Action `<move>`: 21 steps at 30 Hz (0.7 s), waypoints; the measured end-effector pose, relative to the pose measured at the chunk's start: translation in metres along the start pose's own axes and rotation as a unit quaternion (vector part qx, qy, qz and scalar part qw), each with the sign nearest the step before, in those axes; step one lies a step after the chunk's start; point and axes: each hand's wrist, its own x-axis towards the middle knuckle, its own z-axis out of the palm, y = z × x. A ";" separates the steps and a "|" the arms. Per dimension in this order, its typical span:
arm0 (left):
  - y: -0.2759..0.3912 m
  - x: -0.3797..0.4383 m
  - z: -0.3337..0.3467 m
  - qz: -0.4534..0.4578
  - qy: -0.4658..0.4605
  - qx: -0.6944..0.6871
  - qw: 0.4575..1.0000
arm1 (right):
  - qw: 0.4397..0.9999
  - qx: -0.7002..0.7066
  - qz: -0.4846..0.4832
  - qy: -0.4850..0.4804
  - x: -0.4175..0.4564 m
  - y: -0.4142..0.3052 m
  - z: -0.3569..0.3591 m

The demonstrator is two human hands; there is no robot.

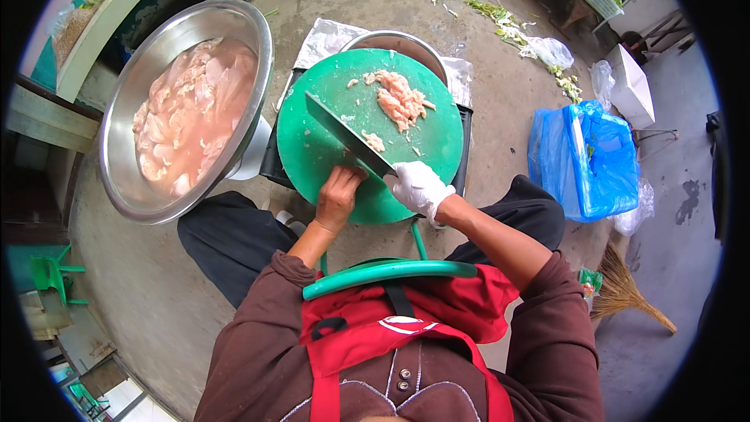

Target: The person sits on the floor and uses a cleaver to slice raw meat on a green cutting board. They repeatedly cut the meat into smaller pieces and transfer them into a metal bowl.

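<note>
My right hand (419,190), in a white glove, grips the handle of a cleaver (345,132), whose long blade points up and left over a round green cutting board (304,146). My bare left hand (340,196) rests at the board's near left part, fingers curled beside the blade; whatever lies under the fingertips is mostly hidden. A pile of cut raw chicken strips (401,99) lies at the board's upper right. A smaller heap of cut meat (373,141) sits just beyond the blade's middle.
At the left, a large steel basin (114,146) holds raw chicken pieces (193,99) in pinkish liquid. A metal pot (404,40) stands partly under the board's far edge. Blue plastic bags (586,158) cover a container at the right, near a straw broom (627,287). Vegetable scraps (498,14) litter the floor.
</note>
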 end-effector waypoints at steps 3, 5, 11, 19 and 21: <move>0.000 0.003 -0.002 -0.001 0.008 0.000 1.000 | 1.000 0.007 0.002 0.013 -0.006 0.003 -0.006; -0.002 -0.001 0.000 -0.007 0.013 0.010 1.000 | 1.000 -0.003 0.004 -0.015 -0.020 0.002 -0.018; -0.002 -0.005 0.001 -0.023 -0.006 -0.008 1.000 | 0.994 -0.049 0.001 -0.100 -0.048 0.005 -0.038; 0.001 0.001 -0.004 -0.010 -0.004 -0.002 1.000 | 1.000 0.027 0.011 -0.008 0.006 -0.001 0.002; 0.002 0.002 -0.007 -0.012 -0.004 -0.014 1.000 | 0.991 0.090 0.093 -0.037 0.006 -0.010 -0.008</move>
